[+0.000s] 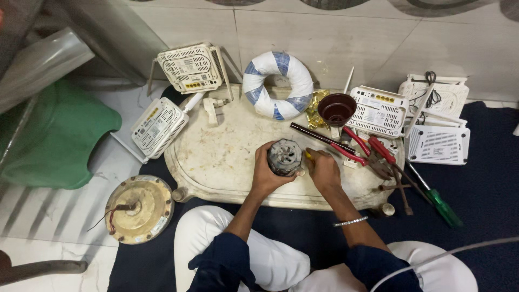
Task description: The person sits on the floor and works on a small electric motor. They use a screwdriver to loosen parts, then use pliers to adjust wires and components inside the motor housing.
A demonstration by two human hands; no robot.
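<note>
Left hand [266,174] grips small motor [285,157] on tray [216,157]; right hand [323,170] clasps yellow-handled tool [308,155]; maroon bowl [336,108] contents unclear.

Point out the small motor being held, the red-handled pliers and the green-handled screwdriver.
small motor [285,157]: head view, on its round top face.
red-handled pliers [378,148]: head view, on a red handle.
green-handled screwdriver [444,208]: head view, on the green handle.

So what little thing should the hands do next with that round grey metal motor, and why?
Probably keep the left hand steady around the round grey metal motor while the right hand works its yellow-handled tool into the motor's side. The tool already sits close against the motor on the worn white tray, and only that grip steadies it.
</note>
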